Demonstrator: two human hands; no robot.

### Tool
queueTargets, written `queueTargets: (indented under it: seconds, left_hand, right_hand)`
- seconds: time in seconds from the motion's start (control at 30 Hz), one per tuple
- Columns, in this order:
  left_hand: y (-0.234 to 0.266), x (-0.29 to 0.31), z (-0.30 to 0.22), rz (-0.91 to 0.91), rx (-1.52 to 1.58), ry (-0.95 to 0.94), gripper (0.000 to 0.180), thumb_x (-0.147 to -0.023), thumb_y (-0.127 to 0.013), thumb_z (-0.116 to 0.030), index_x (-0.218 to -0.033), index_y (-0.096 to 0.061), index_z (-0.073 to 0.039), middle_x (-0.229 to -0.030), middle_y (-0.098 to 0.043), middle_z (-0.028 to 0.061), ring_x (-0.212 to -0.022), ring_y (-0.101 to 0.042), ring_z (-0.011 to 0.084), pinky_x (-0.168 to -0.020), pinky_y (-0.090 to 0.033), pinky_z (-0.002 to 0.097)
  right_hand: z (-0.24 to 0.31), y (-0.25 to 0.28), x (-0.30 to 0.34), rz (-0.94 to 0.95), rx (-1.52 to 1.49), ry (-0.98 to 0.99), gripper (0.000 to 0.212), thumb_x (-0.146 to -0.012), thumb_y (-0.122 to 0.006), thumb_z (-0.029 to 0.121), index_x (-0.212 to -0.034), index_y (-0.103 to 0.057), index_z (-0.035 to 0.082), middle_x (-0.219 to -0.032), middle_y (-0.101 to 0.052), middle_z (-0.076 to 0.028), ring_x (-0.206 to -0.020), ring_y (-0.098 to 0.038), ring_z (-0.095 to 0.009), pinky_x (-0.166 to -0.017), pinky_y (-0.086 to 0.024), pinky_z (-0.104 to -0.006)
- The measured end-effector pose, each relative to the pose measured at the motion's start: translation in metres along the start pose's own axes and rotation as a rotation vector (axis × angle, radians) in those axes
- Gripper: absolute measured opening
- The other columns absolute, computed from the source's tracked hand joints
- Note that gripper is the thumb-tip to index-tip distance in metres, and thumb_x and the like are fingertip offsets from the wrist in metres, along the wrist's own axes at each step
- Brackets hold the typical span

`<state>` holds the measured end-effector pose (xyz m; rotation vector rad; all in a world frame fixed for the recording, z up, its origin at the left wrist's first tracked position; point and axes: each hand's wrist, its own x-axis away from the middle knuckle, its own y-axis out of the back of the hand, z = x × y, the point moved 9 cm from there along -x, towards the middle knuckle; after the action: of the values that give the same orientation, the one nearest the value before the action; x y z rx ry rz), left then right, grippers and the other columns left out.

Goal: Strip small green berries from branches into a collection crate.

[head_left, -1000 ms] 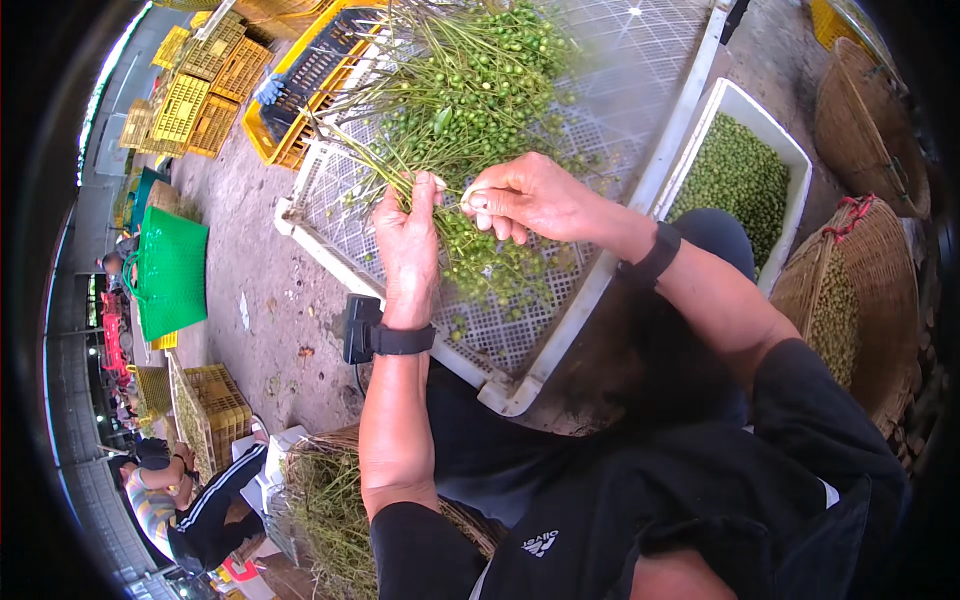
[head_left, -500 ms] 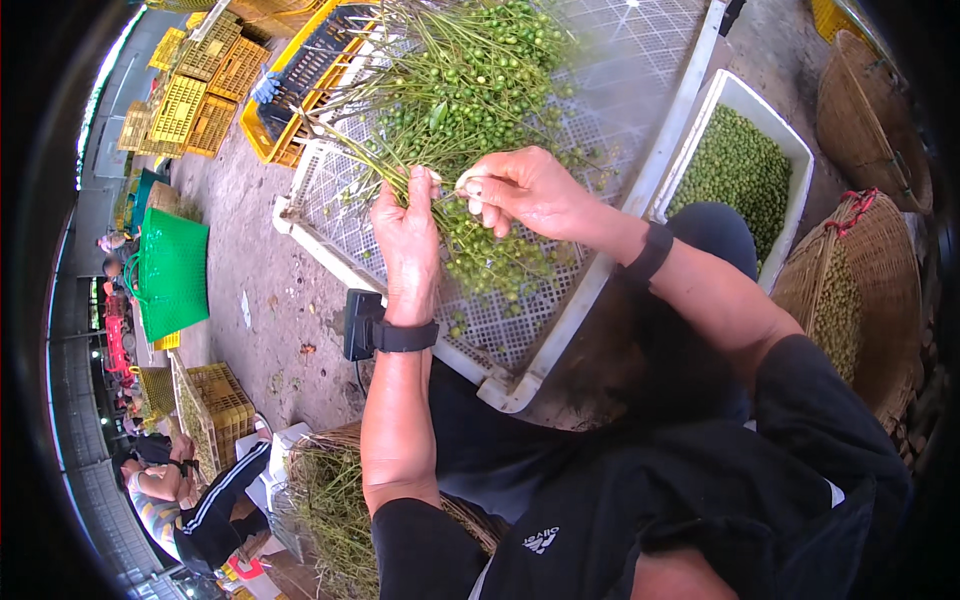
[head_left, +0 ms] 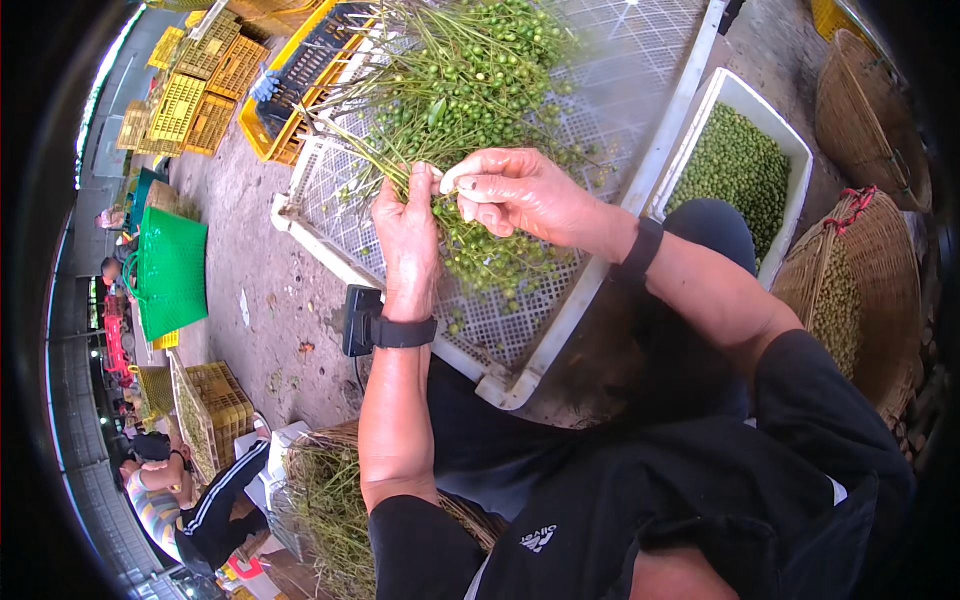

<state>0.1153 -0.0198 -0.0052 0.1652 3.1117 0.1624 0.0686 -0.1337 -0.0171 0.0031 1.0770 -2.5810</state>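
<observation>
My left hand [head_left: 408,235] is closed round a bunch of thin green stems [head_left: 380,162], with its thumb pointing up and away from me. Small round green berries [head_left: 505,262] on fine stalks hang below and between the hands. Thumb and fingers of my right hand [head_left: 525,198] are pinched together right beside the left thumb tip. What lies in that pinch is hidden. Under both hands is a white mesh tray [head_left: 610,130]. A large heap of green berries on stems [head_left: 470,85] covers its far part.
Right of the tray stands a white box [head_left: 799,190] of loose green berries, near woven baskets [head_left: 885,290]. Yellow crates [head_left: 180,105] and a green basket [head_left: 175,270] are at left. A basket of bare stems [head_left: 325,510] sits by my left elbow. Another person [head_left: 160,490] sits lower left.
My right hand has moved slightly left, bringing its fingertips up to my left thumb. The left hand keeps its grip nearly in place. The seated person's head has shifted.
</observation>
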Motion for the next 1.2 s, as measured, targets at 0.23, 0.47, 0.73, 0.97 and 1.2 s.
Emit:
queueTargets:
  seconds: [0.23,0.47,0.73,0.97,1.2]
  left_hand:
    - [0.013,-0.004,0.007,-0.055,0.021,-0.015,0.015,-0.09,-0.057,-0.019,-0.093,-0.057,-0.004,-0.077,-0.057,-0.0005,-0.065,-0.047,0.0064,-0.055,-0.036,0.0213]
    - [0.02,-0.004,0.007,-0.064,0.053,0.005,0.014,-0.089,-0.057,-0.018,-0.09,-0.058,-0.005,-0.078,-0.057,0.0006,-0.065,-0.048,0.0071,-0.057,-0.037,0.0213]
    - [0.012,-0.003,0.006,-0.052,0.021,-0.004,0.017,-0.089,-0.058,-0.02,-0.089,-0.057,-0.004,-0.077,-0.056,0.0013,-0.065,-0.048,0.0081,-0.056,-0.037,0.0222]
    - [0.024,-0.006,0.008,-0.099,0.12,0.086,0.015,-0.091,-0.055,-0.019,-0.087,-0.057,-0.004,-0.075,-0.056,0.0005,-0.067,-0.046,0.0083,-0.061,-0.037,0.0225]
    - [0.008,-0.001,-0.001,-0.077,-0.082,-0.071,0.016,-0.091,-0.056,-0.021,-0.088,-0.057,-0.005,-0.075,-0.055,-0.0007,-0.061,-0.046,0.0052,-0.052,-0.035,0.021]
  right_hand:
    - [0.019,0.022,-0.005,-0.053,-0.157,0.05,0.023,-0.088,-0.054,0.012,-0.107,-0.058,-0.002,-0.08,-0.06,-0.005,-0.064,-0.053,-0.006,-0.05,-0.039,-0.0188]
    - [0.004,0.015,0.005,-0.107,0.628,-0.25,0.025,-0.085,-0.064,0.021,-0.098,-0.063,0.0,-0.077,-0.063,-0.003,-0.062,-0.05,-0.005,-0.053,-0.039,-0.021]
    - [0.02,0.001,-0.001,-0.034,0.775,0.126,0.018,-0.089,-0.06,0.017,-0.094,-0.065,0.001,-0.077,-0.064,-0.002,-0.064,-0.052,-0.004,-0.055,-0.042,-0.0206]
    - [0.023,0.016,0.007,-0.072,0.383,-0.063,0.02,-0.09,-0.056,0.017,-0.1,-0.061,0.0,-0.076,-0.055,-0.001,-0.053,-0.04,-0.002,-0.043,-0.031,-0.0173]
    - [0.009,0.012,-0.004,-0.16,0.859,0.068,0.021,-0.081,-0.07,0.02,-0.085,-0.065,0.0,-0.071,-0.062,0.0,-0.06,-0.05,-0.005,-0.054,-0.041,-0.0242]
